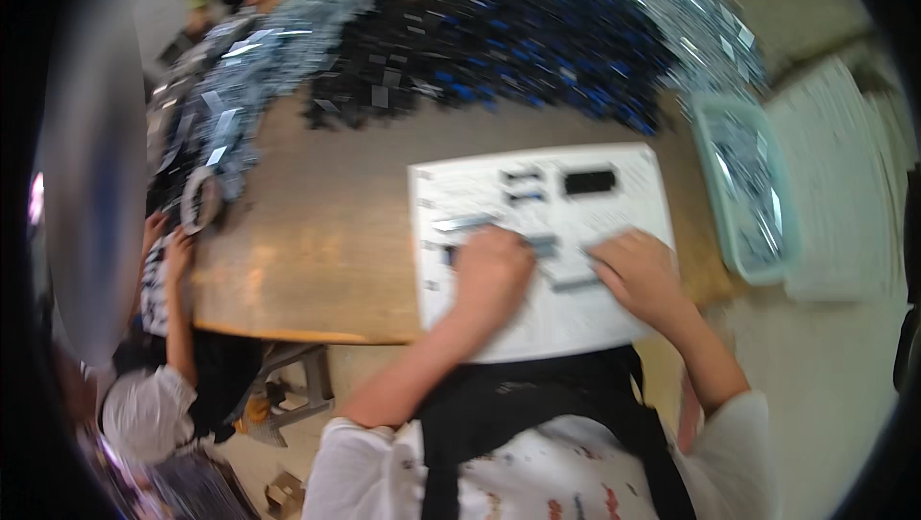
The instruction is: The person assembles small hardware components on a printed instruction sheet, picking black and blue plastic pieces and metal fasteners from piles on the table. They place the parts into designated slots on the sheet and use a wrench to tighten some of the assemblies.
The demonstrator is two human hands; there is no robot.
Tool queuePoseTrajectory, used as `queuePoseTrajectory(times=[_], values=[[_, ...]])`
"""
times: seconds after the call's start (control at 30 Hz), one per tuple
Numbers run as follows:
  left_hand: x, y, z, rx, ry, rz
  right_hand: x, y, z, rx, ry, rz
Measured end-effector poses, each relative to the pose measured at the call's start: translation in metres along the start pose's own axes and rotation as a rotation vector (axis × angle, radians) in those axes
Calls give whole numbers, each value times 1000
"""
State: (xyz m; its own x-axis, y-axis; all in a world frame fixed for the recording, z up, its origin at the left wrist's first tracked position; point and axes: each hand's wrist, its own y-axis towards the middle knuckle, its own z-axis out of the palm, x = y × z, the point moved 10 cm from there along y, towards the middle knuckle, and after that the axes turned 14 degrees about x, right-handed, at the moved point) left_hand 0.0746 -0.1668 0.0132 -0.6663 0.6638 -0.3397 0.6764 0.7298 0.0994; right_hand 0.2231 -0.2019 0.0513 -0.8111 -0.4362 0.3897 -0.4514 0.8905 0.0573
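Note:
A white sheet (pixel 537 333) lies at the table's front edge, with small pieces laid out on it. My left hand (pixel 492 275) rests over its middle, fingers curled together. Beside that hand are a grey strip (pixel 464 223) and another grey piece (pixel 543 248). My right hand (pixel 637 275) is closed over the right part, its fingertips near a longer grey strip (pixel 576 284). A black rectangular piece (pixel 589 181) and a small dark piece with blue (pixel 525 196) lie farther up. Motion blur hides what the fingers hold, if anything.
A large heap of black and blue pieces (pixel 499 31) covers the table's (pixel 317 232) far side, with clear glossy pieces (pixel 225 117) along the left. A pale green tray (pixel 791 232) of clear pieces stands right, by stacked sheets (pixel 844 203). Another person (pixel 153 410) works at the left.

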Motion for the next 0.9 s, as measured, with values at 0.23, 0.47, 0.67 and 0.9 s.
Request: queuePoseTrajectory(times=[0.23,0.47,0.67,0.9], values=[[66,-13,-49,-227,-302,-42,7,1,-33,-243,200,105],[325,-18,-150,-591,-323,-487,16,-5,-24,-290,312,204],[455,51,-184,-420,-61,-731,28,12,-4,-244,349,203],[515,157,-198,-283,-200,-920,35,19,-3,-175,379,276]])
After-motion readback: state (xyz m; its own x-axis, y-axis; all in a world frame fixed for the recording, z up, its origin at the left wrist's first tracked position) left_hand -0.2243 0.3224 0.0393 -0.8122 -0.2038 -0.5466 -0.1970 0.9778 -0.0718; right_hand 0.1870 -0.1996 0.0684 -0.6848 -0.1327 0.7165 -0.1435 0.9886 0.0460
